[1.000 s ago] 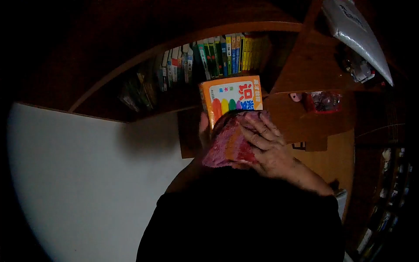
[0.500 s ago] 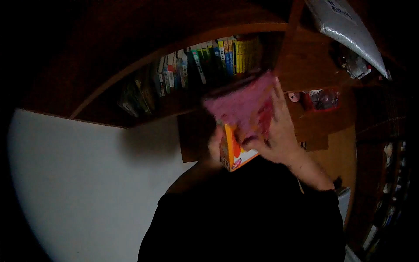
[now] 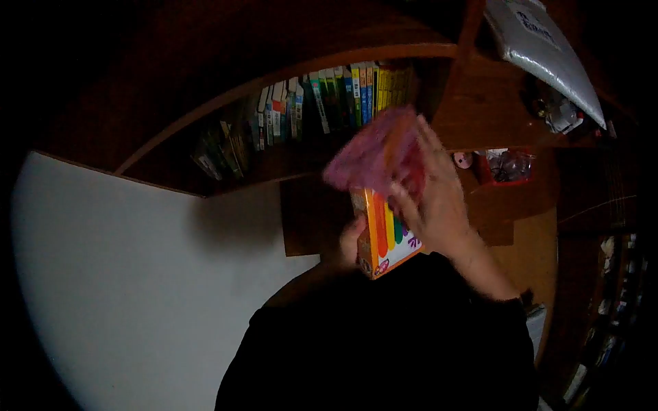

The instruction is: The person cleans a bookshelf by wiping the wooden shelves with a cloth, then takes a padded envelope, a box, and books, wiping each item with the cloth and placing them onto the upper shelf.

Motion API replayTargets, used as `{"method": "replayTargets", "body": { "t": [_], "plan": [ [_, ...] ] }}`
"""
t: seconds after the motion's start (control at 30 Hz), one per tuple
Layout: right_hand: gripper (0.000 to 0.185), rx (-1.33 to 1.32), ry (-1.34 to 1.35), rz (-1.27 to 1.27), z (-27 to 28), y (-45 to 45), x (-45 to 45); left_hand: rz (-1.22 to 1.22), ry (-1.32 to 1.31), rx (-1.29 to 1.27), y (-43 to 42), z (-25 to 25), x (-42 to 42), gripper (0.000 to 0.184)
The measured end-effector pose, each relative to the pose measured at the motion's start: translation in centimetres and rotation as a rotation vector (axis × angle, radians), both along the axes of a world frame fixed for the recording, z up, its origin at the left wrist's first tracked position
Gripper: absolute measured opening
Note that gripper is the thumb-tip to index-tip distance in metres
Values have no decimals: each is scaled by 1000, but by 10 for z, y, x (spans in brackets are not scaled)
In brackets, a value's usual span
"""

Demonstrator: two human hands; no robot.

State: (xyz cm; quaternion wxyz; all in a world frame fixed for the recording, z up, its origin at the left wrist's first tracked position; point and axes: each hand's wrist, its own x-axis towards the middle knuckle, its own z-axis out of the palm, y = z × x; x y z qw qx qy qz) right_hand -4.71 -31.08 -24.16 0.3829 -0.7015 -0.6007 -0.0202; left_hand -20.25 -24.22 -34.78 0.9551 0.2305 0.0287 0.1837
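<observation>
The view is dim, blurred at the cloth, bowed along the shelf edge and black at its corners.

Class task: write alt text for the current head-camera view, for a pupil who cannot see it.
The right hand holds a pink cloth that hides the upper part of an orange-edged box, while the left hand grips the box's left side. Beyond, books line a dark wooden shelf, with a silvery package at upper right.

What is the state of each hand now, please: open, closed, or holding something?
Left hand: closed, holding the box at its side.
Right hand: closed on the cloth.
</observation>
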Motion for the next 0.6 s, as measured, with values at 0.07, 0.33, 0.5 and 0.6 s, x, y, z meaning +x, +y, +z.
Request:
{"method": "replayTargets", "body": {
  "t": [0.07,0.33,0.5,0.6],
  "plan": [
    [72,14,88,6,-3,4,5,14,6,-10,-4,-1,-4,75],
    [64,-7,-2,223,-28,-20,-23,218,-19,-42,26,23,-6,72],
    [56,-126,-86,306,-26,-31,-26,189,-36,-31,25,26,-2,71],
    [57,-159,-208,493,-20,-33,-26,123,-60,-4,17,30,8,70]
  ]
}}
